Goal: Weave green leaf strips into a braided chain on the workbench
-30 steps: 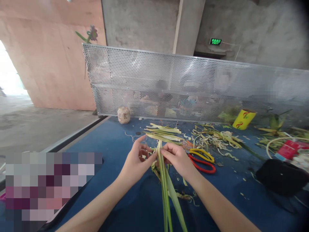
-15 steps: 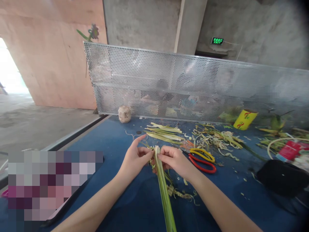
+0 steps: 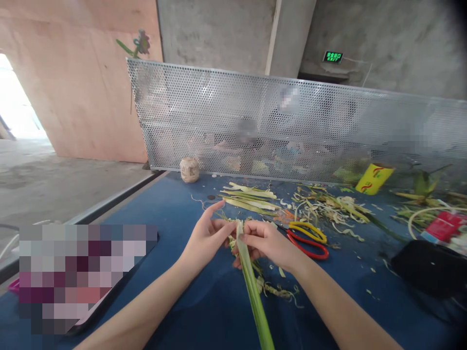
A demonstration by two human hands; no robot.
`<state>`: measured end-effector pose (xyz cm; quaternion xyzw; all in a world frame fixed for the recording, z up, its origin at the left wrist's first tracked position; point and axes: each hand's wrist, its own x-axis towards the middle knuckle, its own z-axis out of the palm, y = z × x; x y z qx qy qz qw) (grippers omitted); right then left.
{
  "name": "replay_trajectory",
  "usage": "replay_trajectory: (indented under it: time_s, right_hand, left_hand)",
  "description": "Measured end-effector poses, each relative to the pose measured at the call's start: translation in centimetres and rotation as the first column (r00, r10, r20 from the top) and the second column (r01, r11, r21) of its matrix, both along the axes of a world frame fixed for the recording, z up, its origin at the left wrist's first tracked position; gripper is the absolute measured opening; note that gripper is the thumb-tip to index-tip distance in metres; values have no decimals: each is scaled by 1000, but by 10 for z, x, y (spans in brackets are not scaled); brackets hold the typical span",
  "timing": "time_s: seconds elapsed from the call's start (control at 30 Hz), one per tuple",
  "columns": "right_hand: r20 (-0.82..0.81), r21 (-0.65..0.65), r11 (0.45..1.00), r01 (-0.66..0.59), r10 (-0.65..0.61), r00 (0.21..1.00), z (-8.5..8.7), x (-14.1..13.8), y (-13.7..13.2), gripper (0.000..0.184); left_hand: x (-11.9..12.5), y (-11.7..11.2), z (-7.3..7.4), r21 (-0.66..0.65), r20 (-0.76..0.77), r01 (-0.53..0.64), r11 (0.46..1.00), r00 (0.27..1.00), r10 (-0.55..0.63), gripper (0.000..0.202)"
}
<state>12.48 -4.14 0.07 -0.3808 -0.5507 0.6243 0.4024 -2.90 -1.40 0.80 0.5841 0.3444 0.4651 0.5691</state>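
A long green leaf point(image 3: 251, 287) with a pale whitish end runs from between my hands down toward the bottom edge. My left hand point(image 3: 209, 236) is pinched at the pale end, its index finger stretched up and away. On the other side, my right hand point(image 3: 264, 241) grips the same leaf just below its tip, thumb on top. A small clump of yellowish-green bits shows under the fingers, partly hidden, and whether it is attached to the leaf I cannot tell. Scissors point(image 3: 308, 240) with one yellow and one red handle lie right of my right hand.
Several cut leaf strips point(image 3: 251, 198) lie beyond my hands, with a heap of shreds point(image 3: 335, 206) to their right. A tape-wrapped roll point(image 3: 189, 169), a yellow cylinder point(image 3: 374, 178) and a black object point(image 3: 428, 267) stand around the blue table point(image 3: 164, 209). A perforated metal panel point(image 3: 204, 116) closes the back.
The leaf has turned slightly, showing more of its smooth pale face near my right hand. Both hands keep their grip almost in place. The view has shifted a little.
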Motion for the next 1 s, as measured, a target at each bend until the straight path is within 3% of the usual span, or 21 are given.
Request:
replay_trajectory:
  time_s: [0.23, 0.37, 0.43, 0.5, 0.57, 0.6, 0.7, 0.8, 1.0]
  right_hand:
    - [-17, -51, 995, 80, -81, 997, -2, -1, 3, 32]
    - [37, -19, 989, 149, -148, 988, -6, 3, 7, 28]
    - [59, -11, 981, 196, -195, 979, -7, 5, 9, 26]
    - [88, 11, 967, 253, -253, 963, -7, 8, 11, 23]
    - [126, 48, 951, 306, -310, 942, -7, 11, 14, 21]
    - [140, 67, 943, 326, -332, 933, -7, 13, 15, 20]
    - [133, 83, 931, 356, -364, 922, -8, 16, 17, 16]
    - [98, 70, 927, 368, -373, 923, -9, 17, 17, 15]
    - [48, 34, 935, 352, -353, 934, -8, 16, 15, 15]
  left_hand:
    - [-1, 4, -1, 31, -23, -11, 999, 1000, 12, 78]
    - [-9, 11, 0, 107, -243, -32, 994, 968, 57, 72]
    - [-16, 15, 0, 214, -434, -88, 973, 884, 175, 68]
    - [-24, 19, -1, 340, -621, -92, 936, 725, 297, 69]
    - [-30, 20, -4, 348, -767, -38, 937, 563, 308, 73]
    - [-31, 20, -6, 334, -806, -9, 942, 516, 291, 75]
    - [-31, 19, -12, 299, -855, 25, 954, 451, 256, 81]
    - [-30, 17, -15, 287, -856, -5, 958, 447, 259, 84]
    - [-33, 17, -3, 319, -741, -82, 944, 600, 302, 69]
